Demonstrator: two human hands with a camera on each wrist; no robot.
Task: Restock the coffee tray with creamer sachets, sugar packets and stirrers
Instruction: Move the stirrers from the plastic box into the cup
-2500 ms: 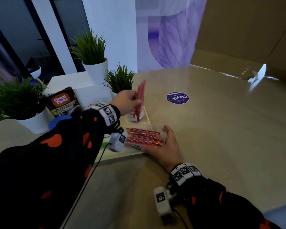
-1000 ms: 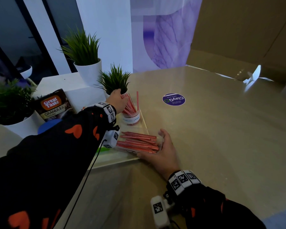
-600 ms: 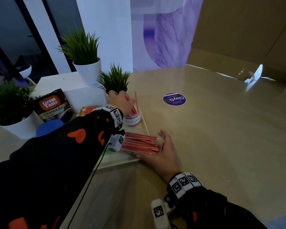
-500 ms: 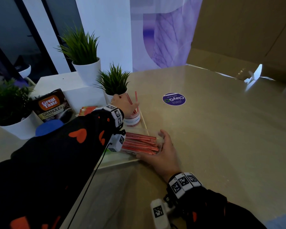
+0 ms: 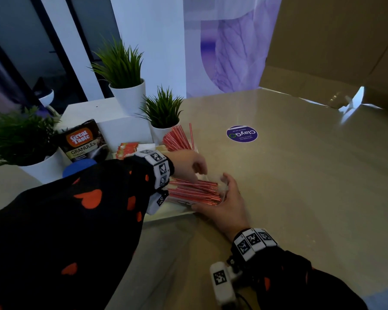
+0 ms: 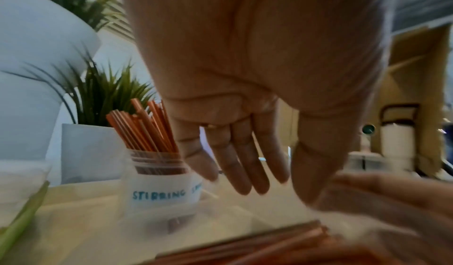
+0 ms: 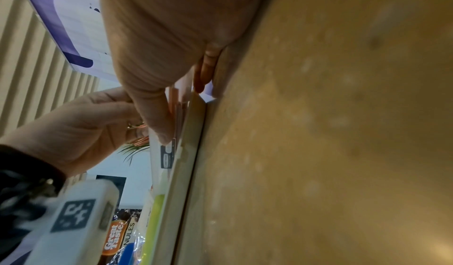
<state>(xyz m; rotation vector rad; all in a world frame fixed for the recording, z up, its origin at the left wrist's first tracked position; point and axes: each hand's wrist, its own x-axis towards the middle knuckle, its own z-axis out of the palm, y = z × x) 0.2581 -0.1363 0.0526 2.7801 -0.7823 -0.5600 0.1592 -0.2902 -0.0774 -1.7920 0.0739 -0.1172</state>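
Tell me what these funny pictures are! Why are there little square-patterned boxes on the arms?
No machine here: a person wears three cameras. One on the head looks down; the small white boxes hold one at each wrist, looking along the fingers. On the beige table sits a pale tray. The right hand steadies a clear box of red stirring sticks. The left hand, fingers straight in its own camera, reaches down to those sticks. Behind stands a clear labelled jar already holding more sticks.

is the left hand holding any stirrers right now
No, in the left wrist view the left hand hangs with straight fingers and nothing in it, beside the jar of stirrers.
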